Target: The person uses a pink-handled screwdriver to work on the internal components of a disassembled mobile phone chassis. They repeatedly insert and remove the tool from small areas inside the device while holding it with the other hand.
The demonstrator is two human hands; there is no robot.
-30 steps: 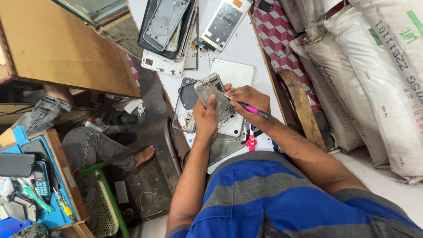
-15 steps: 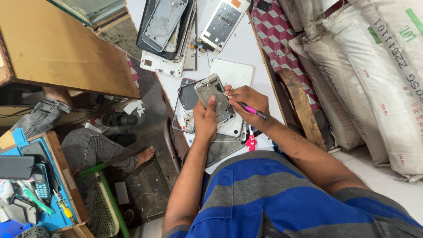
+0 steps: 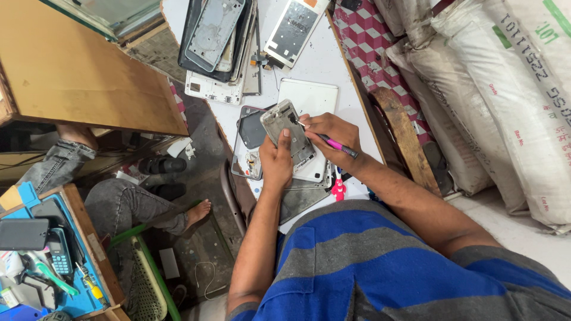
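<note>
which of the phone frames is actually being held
The silver phone frame in the left hand; the right hand works on it. The others lie on the table.

Bright, even daylight fills the scene, strongest on the right, where the white sacks [image 3: 511,89] and pale floor look nearly washed out. The white worktable [image 3: 324,59] is well lit, with mild glare on the glossy phone panels [image 3: 214,30] at the far edge. The lower left under the wooden board [image 3: 77,71] sits in deep shadow. Focus is sharp at the centre; wide-angle stretching bends the near edge and corners.
</note>
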